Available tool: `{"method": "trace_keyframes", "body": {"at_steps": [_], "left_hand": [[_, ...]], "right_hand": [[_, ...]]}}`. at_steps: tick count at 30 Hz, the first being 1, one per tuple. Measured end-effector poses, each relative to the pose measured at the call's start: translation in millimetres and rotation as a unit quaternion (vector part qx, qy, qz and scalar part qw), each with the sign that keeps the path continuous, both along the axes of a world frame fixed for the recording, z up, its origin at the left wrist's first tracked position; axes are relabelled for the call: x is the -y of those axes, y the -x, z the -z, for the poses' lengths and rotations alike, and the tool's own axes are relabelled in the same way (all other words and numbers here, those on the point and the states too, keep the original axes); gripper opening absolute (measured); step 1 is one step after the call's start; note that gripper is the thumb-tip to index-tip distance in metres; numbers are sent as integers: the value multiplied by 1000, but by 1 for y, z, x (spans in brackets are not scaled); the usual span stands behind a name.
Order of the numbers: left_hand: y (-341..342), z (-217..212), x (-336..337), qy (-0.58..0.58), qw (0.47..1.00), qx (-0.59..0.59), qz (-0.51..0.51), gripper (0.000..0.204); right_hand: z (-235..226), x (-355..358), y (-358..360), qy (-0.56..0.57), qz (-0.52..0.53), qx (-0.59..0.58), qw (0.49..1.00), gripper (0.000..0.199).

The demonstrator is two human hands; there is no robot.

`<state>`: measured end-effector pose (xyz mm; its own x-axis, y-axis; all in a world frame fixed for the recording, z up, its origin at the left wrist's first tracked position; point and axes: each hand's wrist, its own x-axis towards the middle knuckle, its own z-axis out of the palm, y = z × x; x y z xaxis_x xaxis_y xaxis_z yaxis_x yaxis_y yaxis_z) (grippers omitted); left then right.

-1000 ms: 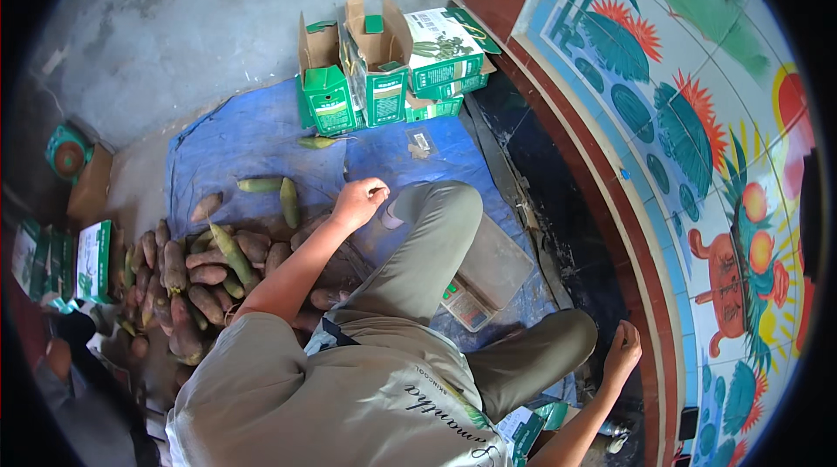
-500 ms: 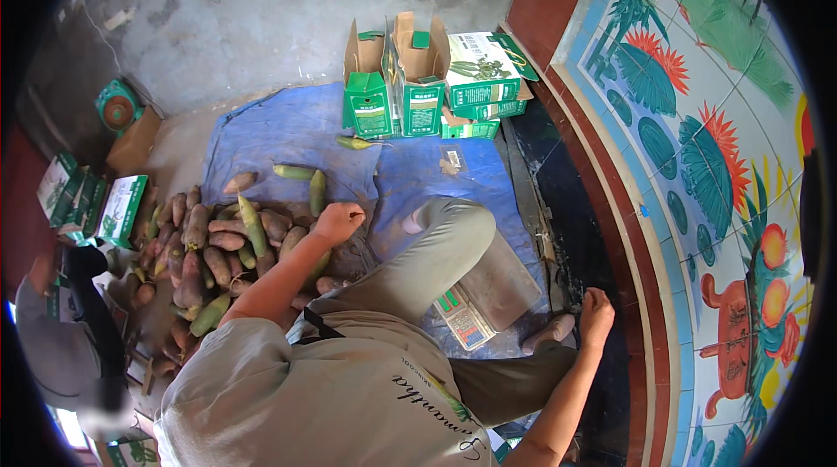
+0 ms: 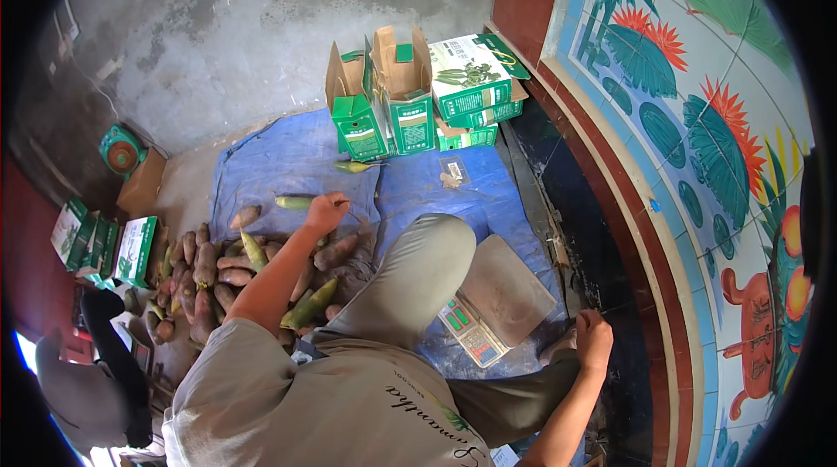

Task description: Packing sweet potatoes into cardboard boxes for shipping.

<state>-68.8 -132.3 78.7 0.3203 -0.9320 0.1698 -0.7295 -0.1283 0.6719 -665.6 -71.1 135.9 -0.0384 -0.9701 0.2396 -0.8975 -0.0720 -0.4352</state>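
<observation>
My left hand (image 3: 327, 212) is closed in a loose fist, with nothing sticking out of it. It hovers at the far edge of a pile of soil-covered, reddish-brown radishes (image 3: 204, 265). Just left of it, a green radish (image 3: 295, 202) lies on the blue tarp (image 3: 288, 146). Another green radish (image 3: 254, 251) shows its pointed end beside my left forearm. More green ones (image 3: 310, 304) lie between that arm and my bent knee. My right hand (image 3: 594, 340) is held over my other leg with its fingers curled, and no object shows in it.
A weighing scale (image 3: 506, 291) with a flat plate lies beside my knee. Open green cartons (image 3: 408, 122) stand at the far wall, beside stacked white-and-green boxes (image 3: 471, 74). More boxes (image 3: 135, 251) are at left, near another person (image 3: 83, 388). A painted tile wall (image 3: 663, 136) bounds the right.
My left hand has moved farther out and now covers a green radish that showed before. The whole view has shifted, so most things sit lower. My right hand keeps its pose.
</observation>
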Motion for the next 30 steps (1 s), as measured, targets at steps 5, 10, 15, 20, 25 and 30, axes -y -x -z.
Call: {"method": "trace_keyframes", "body": {"at_steps": [5, 10, 15, 20, 25, 30], "left_hand": [[-18, 4, 33, 6, 1000, -16, -10, 18], [-57, 33, 93, 55, 997, -62, -11, 18], [-71, 26, 169, 91, 988, -95, -82, 27], [-70, 9, 239, 98, 986, -58, -123, 32], [-83, 7, 298, 72, 979, -92, -170, 36], [-90, 1, 335, 83, 979, 5, -188, 34]], "right_hand": [[2, -1, 1, -43, 10, 10, 999, 14], [13, 1, 2, -39, 15, 7, 999, 14], [20, 3, -1, -76, 40, -13, 996, 15], [28, 11, -3, -96, 58, -43, 993, 14], [30, 39, -18, -142, 78, -52, 985, 13], [32, 59, -31, -134, 73, -63, 986, 13]]}}
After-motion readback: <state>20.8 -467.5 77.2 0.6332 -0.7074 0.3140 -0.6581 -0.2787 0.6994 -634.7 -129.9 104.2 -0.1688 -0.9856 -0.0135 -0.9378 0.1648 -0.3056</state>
